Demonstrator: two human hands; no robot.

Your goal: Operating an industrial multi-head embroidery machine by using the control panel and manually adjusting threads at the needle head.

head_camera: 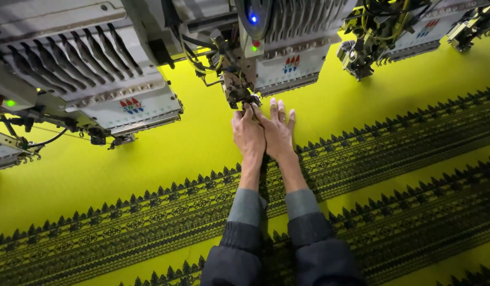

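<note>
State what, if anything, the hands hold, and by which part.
Neither clearly holds anything. Left hand reaches the embroidery head's needle area; right hand lies flat on yellow fabric.

Fingertips of the left hand (248,135) vanish under the needle assembly (239,95) of the middle embroidery head (279,53), its needle too small to make out, while the neighbouring heads, the yellow fabric (149,153) and both dark sleeves (319,254) are cropped by the frame.

Matt yellow cloth (149,159) with raised black embroidered bands (393,153), glossy white plastic and bare metal embroidery heads (287,63), dark knit sleeves (303,212)
</note>
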